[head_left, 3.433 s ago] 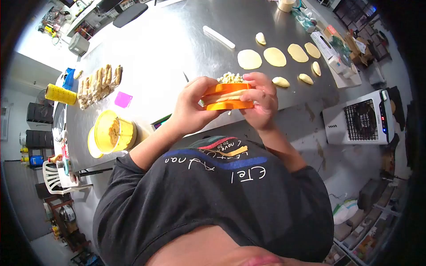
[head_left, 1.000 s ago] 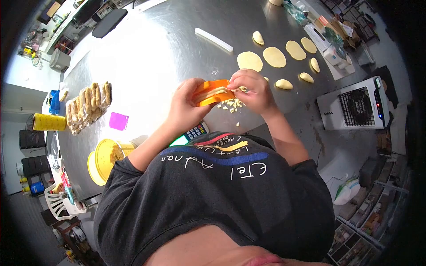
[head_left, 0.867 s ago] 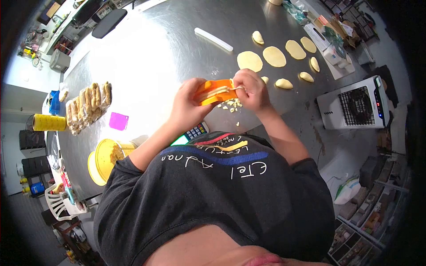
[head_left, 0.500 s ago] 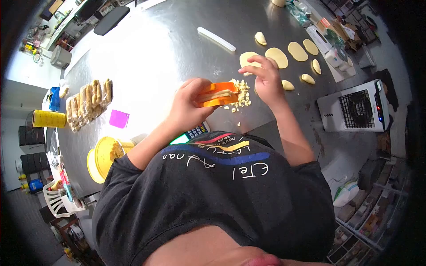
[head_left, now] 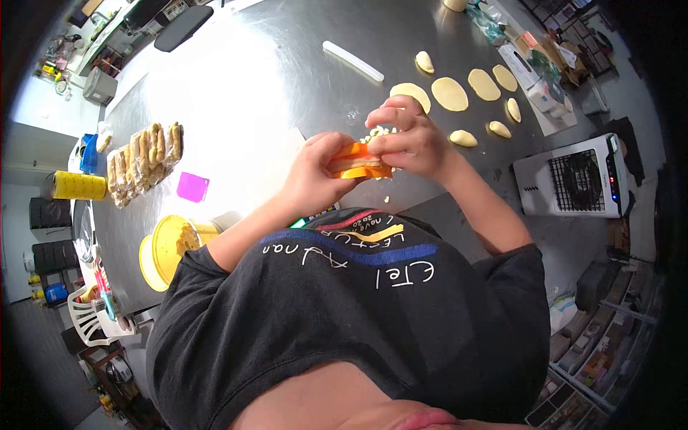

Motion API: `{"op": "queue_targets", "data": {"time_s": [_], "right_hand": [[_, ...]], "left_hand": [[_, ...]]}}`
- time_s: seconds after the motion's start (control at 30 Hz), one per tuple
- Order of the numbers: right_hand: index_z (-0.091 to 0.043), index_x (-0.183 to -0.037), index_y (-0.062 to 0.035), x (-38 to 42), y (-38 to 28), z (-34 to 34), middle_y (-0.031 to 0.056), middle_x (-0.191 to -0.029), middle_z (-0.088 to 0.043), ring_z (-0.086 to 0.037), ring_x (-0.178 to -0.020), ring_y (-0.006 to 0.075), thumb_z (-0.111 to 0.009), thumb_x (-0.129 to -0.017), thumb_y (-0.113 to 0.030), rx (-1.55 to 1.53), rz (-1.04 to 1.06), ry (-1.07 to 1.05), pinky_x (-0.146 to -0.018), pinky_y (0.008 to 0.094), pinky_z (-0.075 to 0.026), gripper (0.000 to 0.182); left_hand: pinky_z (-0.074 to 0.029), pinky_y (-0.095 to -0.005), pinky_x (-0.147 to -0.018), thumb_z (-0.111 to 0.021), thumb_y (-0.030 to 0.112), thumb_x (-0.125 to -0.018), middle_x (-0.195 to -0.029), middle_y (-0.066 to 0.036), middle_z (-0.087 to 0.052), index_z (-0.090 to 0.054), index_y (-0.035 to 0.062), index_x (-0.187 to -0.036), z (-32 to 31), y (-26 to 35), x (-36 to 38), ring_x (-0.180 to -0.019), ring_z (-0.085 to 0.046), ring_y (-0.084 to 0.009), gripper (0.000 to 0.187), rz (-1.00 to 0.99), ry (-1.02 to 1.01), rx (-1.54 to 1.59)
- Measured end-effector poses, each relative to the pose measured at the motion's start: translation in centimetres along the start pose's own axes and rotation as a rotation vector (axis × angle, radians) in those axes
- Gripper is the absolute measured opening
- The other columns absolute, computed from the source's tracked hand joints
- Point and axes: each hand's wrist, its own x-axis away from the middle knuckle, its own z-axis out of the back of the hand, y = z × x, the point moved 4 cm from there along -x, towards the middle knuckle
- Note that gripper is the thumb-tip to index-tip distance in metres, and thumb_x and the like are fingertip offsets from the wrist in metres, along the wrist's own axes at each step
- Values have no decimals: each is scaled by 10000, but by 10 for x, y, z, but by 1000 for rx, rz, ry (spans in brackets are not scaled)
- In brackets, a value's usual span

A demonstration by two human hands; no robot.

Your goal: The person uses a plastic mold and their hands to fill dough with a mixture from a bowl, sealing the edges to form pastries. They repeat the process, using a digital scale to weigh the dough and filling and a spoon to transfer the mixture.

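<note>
Well, we read "ETel", "Adnan" and "2020" on the shirt (head_left: 344,308).
Left hand (head_left: 315,170) clasps the mould (head_left: 362,173); whether the right hand (head_left: 416,145) pinches its end, we cannot tell.

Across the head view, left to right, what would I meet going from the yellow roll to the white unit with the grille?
Yellow roll, bagged sticks, purple card, left hand, orange mold, right hand, white unit.

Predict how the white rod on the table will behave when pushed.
The white rod looks slim and rounded, so it would probably roll. The shiny table appears smooth, so it may slide too. Lying straight, it seems stiff.
</note>
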Motion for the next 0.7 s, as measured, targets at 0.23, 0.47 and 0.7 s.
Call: {"op": "queue_targets", "data": {"time_s": [0.23, 0.47, 0.7], "right_hand": [[-601, -747, -164, 18, 30, 15, 3, -1029, -499, -433, -1037, 240, -712, -620, -79, 244, -212, 92, -888, 363, -384, 189], [-648, -765, -192, -3, 9, 11, -4, -951, -464, -435, -974, 213, -728, -611, -78, 160, -58, -12, -862, 338, -397, 208], [-667, -744, -231, -8, 8, -12, -37, -961, -448, -417, -966, 176, -758, -594, -198, 15, 23, -96, -878, 285, -407, 178]], "left_hand": [[-475, -372, -725, -733, 97, -630, -852, -135, -587, -572, 25, -936, 15, -1, -5, -819, -578, -314, 354, -132, 178, -72], [-470, -401, -747, -696, 99, -630, -883, -153, -589, -570, 24, -951, 8, -9, -11, -846, -577, -331, 352, -131, 145, -114], [-485, -352, -736, -730, 78, -639, -893, -148, -586, -563, 5, -954, 3, -12, -11, -833, -592, -284, 364, -71, 76, -127]]}}
